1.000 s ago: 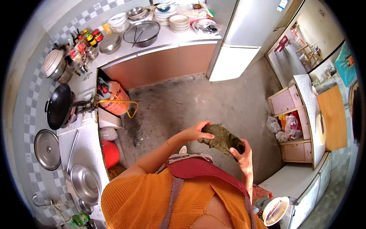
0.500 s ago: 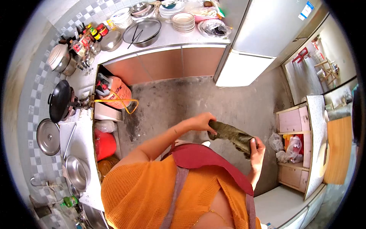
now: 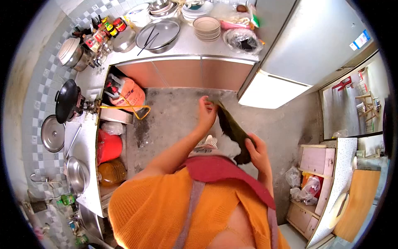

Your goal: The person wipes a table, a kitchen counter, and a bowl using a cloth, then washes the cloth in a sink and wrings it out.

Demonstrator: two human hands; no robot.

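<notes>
A long, thin dark green seaweed sheet (image 3: pixel 233 128) with an uneven edge hangs slanted in front of my body, above the floor. My left hand (image 3: pixel 207 114) pinches its upper, far end between the fingers. Lower down and to the right, my right hand (image 3: pixel 258 151) grips the near end, the thumb lying on top and the other fingers partly hidden. Below the sheet is my dark red apron (image 3: pixel 224 172).
A counter (image 3: pixel 190 46) along the far wall bears stacked plates (image 3: pixel 207 27) and a wide metal pan (image 3: pixel 159 31). On the left stand a wok (image 3: pixel 66 101) and an orange gas cylinder (image 3: pixel 132 94). A fridge (image 3: pixel 298 54) and a low cabinet (image 3: pixel 317 159) are to the right.
My left hand has moved left and farther away with its end of the sheet; my right hand has shifted slightly left. The sheet now slants more steeply. The view has turned a little.
</notes>
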